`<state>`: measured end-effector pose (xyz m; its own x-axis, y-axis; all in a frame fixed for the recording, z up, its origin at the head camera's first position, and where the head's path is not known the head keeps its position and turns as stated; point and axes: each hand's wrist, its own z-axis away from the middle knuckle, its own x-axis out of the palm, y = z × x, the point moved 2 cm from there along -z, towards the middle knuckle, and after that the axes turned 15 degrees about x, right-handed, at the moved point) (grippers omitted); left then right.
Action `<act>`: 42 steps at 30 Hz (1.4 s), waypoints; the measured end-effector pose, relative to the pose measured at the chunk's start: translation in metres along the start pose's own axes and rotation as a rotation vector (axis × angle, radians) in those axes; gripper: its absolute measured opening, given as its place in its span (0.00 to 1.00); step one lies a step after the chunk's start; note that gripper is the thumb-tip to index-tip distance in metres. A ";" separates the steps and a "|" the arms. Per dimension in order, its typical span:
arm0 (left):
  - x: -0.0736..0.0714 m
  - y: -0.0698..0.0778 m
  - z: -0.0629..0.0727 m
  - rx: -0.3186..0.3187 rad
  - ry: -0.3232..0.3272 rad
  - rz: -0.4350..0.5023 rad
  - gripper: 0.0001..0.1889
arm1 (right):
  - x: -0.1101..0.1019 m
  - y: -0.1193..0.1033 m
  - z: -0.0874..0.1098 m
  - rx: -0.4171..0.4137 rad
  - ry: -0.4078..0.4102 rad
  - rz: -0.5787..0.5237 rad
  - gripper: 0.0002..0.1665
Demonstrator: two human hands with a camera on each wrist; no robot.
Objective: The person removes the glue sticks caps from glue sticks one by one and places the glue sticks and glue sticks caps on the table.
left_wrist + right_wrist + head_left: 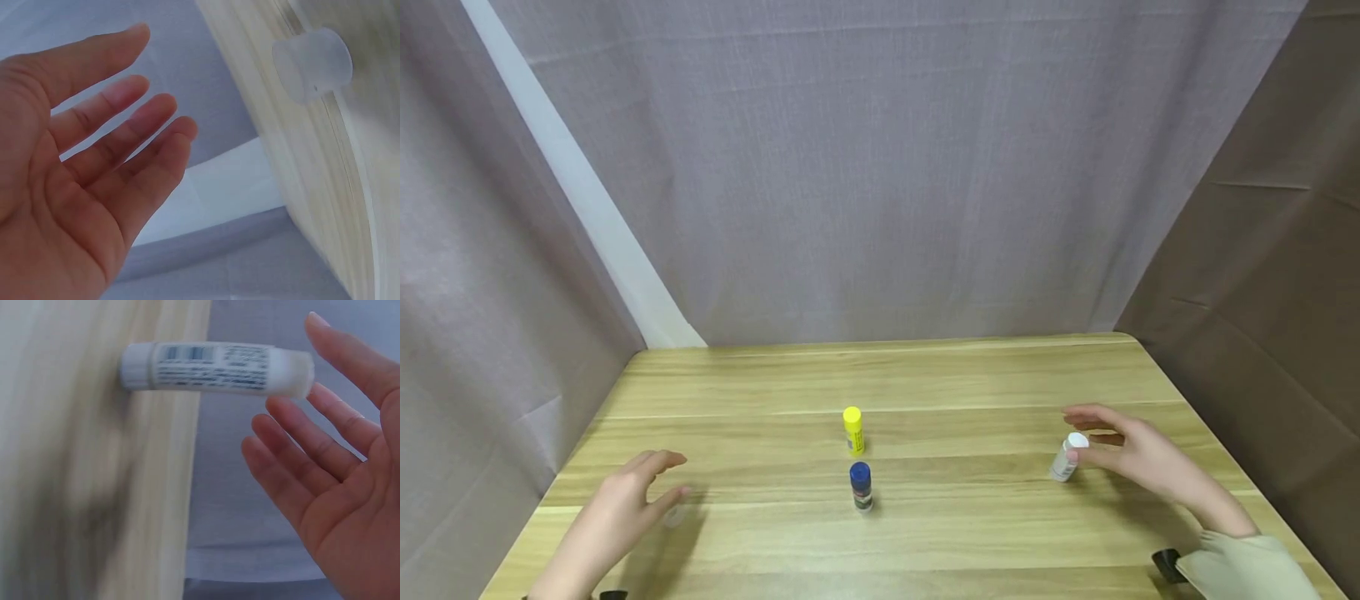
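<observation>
A white glue stick stands on the right of the table, with printed text and a barcode on its label in the right wrist view. My right hand is at its upper end, thumb on one side and fingers on the other, not closed round it; whether it touches cannot be told. On the left lies a small translucent cap, partly hidden by the hand in the head view. Just above this cap hovers my left hand, fingers loosely bent and apart from it.
Near the middle stand a yellow glue stick and, nearer to me, a small dark-blue-capped tube. The wooden table is bounded by a grey curtain behind and a brown cloth on the right.
</observation>
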<state>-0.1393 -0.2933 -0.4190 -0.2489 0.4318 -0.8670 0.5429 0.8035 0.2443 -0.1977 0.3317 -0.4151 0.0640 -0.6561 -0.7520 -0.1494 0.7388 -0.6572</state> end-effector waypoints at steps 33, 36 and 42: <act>0.018 0.056 -0.063 0.191 -0.028 0.116 0.19 | 0.101 -0.110 -0.043 -0.150 -0.194 -0.069 0.29; 0.019 0.059 -0.064 0.193 -0.035 0.127 0.19 | 0.124 -0.117 -0.051 -0.156 -0.289 -0.108 0.30; 0.024 0.063 -0.066 0.211 -0.050 0.126 0.18 | 0.163 -0.128 -0.060 -0.179 -0.424 -0.134 0.33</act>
<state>-0.1639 -0.2056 -0.3959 -0.1315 0.4976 -0.8574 0.7238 0.6392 0.2599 -0.2270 0.1216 -0.4507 0.4852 -0.5958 -0.6400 -0.2774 0.5892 -0.7588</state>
